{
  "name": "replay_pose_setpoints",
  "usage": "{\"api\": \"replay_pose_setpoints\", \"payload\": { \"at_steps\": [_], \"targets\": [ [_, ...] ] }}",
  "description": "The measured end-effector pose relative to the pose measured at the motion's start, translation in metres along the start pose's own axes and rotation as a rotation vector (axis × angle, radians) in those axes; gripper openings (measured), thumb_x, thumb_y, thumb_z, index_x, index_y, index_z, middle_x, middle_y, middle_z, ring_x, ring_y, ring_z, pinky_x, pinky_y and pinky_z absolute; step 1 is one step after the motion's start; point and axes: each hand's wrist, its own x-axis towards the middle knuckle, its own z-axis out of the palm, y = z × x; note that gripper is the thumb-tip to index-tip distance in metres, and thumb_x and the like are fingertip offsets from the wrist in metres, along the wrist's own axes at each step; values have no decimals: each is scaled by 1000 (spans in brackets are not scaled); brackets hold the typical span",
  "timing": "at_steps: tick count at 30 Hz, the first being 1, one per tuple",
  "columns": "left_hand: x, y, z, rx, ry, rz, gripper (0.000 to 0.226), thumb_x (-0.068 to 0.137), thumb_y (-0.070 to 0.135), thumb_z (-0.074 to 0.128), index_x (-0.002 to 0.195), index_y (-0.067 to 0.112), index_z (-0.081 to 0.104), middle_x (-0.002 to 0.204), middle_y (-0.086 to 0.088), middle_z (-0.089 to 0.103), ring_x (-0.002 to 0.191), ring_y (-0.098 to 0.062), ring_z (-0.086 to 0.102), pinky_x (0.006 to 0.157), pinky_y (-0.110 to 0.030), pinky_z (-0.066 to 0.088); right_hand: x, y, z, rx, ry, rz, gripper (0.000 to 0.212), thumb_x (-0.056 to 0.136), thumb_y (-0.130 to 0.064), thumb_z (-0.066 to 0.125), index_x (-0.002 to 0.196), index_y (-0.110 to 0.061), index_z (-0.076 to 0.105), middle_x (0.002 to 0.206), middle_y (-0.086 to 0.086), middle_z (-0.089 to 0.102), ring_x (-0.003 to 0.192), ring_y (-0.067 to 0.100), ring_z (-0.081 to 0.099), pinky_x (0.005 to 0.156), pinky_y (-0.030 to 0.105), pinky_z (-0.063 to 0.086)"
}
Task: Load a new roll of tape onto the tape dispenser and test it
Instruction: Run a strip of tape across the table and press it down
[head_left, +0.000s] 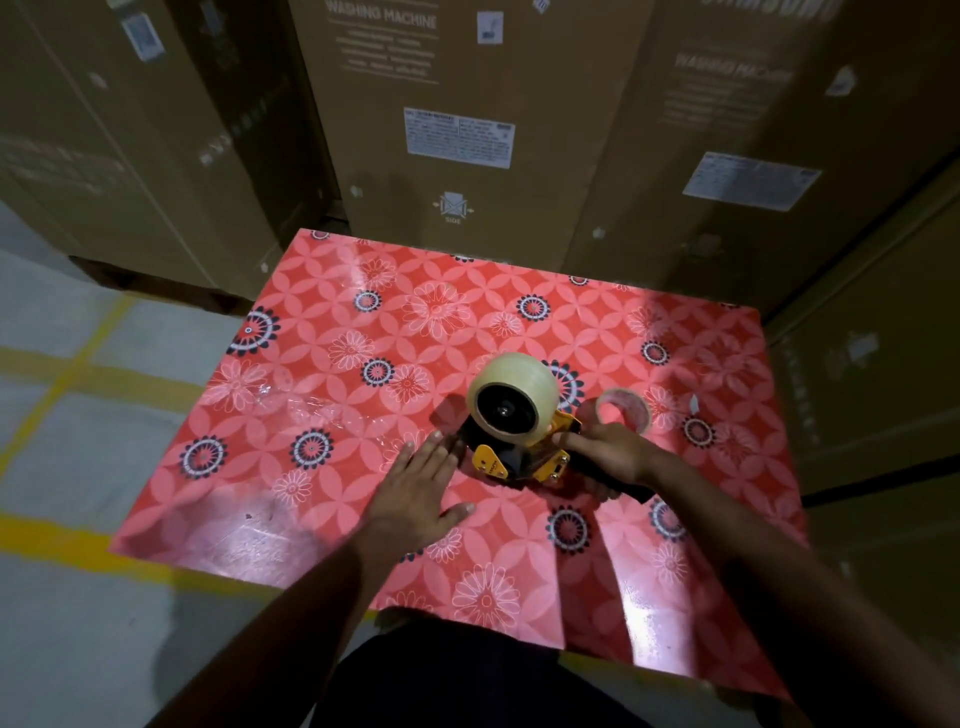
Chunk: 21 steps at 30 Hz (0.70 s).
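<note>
A yellow and black tape dispenser (524, 457) stands on the red flowered table (322, 395). A full roll of clear tape (519, 395) is mounted on its hub. My right hand (608, 452) grips the dispenser's black handle from the right side. My left hand (421, 478) hovers flat with fingers spread, just left of the dispenser's front end, holding nothing. An empty cardboard tape core (623, 408) lies on the table right behind my right hand.
Crumpled clear film (317, 410) lies on the table's left half. Tall cardboard boxes (467, 119) marked washing machine stand close behind and to the right of the table. To the left is grey floor with yellow lines (62, 374).
</note>
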Motion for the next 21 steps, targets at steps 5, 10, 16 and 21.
{"api": "replay_pose_setpoints", "payload": {
  "at_steps": [5, 10, 16, 21],
  "targets": [
    [-2, -13, -7, -85, 5, -97, 106, 90, 86, 16, 163, 11, -1, 170, -11, -11, 156, -24, -18, 128, -48, -9, -8, -24, 6, -470, 121, -123, 63, 96, -70, 38, 80, -14, 60, 68, 9, 64, 67, 27, 62, 76, 48, 56],
    [-19, -66, -3, -47, 36, -126, 135, 73, 100, 36, 162, 10, -11, 168, -12, -17, 156, -27, -16, 126, -50, -7, -26, -46, 36, -1036, 239, -316, 83, 83, -80, 49, 134, -18, 32, 96, 10, 75, 83, 33, 71, 67, 36, 46],
    [-26, -76, -6, -15, -21, -123, 133, 73, 100, 32, 160, 12, -17, 169, -11, -20, 157, -27, -16, 127, -52, -4, -5, -71, 20, -1188, 346, -184, 68, 92, -70, 48, 131, -16, 31, 73, 0, 58, 55, 21, 49, 46, 27, 31],
    [-27, -76, -11, -2, -51, -135, 129, 76, 97, 32, 159, 14, -20, 168, -10, -23, 156, -26, -20, 129, -54, -2, 24, -83, -50, -1222, 448, -75, 70, 82, -68, 61, 127, -17, 42, 95, 5, 72, 88, 31, 71, 65, 33, 43]
  ]
}}
